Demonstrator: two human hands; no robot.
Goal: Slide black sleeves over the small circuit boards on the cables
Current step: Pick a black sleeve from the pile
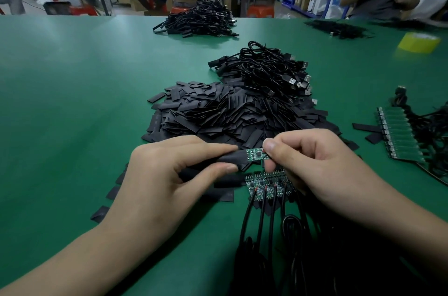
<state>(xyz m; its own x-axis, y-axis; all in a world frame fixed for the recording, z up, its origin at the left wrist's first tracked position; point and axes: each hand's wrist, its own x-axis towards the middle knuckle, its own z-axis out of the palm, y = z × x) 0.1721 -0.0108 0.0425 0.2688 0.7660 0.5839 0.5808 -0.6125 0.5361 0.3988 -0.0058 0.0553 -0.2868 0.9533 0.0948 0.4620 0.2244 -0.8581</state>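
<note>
My left hand (pixel 167 169) pinches a black sleeve (pixel 225 159) between thumb and forefinger. Its open end sits over the left end of a small green circuit board (pixel 256 154). My right hand (pixel 322 167) pinches the board's right end between thumb and forefinger. Most of the board still shows outside the sleeve. Below the hands lie several bare circuit boards (pixel 265 184) with black cables (pixel 260 218) running toward me. A big heap of loose black sleeves (pixel 218 114) lies just beyond my hands.
A pile of black USB cables (pixel 269 70) sits behind the sleeve heap, another cable pile (pixel 196 19) farther back. A row of green boards (pixel 400 135) with cables lies at right. A yellow tape roll (pixel 418 41) stands far right. People work at the back.
</note>
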